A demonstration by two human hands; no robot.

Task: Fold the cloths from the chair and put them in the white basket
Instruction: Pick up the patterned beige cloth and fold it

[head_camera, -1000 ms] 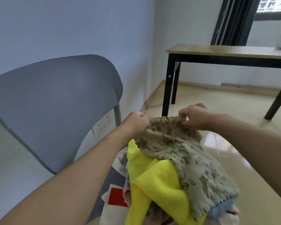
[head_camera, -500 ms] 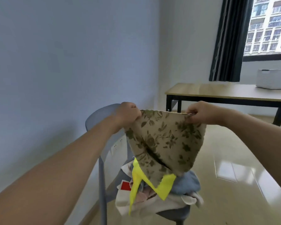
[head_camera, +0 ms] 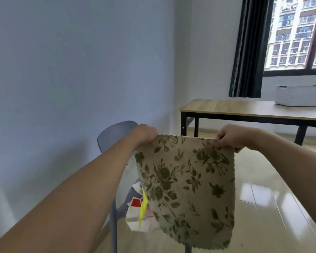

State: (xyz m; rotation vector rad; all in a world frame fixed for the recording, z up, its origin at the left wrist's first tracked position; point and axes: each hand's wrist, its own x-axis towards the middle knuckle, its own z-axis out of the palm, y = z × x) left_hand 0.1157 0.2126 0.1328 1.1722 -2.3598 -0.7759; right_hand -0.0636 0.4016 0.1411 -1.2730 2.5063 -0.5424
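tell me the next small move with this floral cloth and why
Probably bring the two top corners together to halve it: the left hand and right hand pinch the floral cloth by its top edge, and it hangs spread and unfolded, lifted off the pile on the chair.

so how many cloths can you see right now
3 at least. The floral cloth hangs spread between the left hand and right hand. A yellow cloth and a white cloth with a red patch lie on the grey chair; the floral cloth may hide more.
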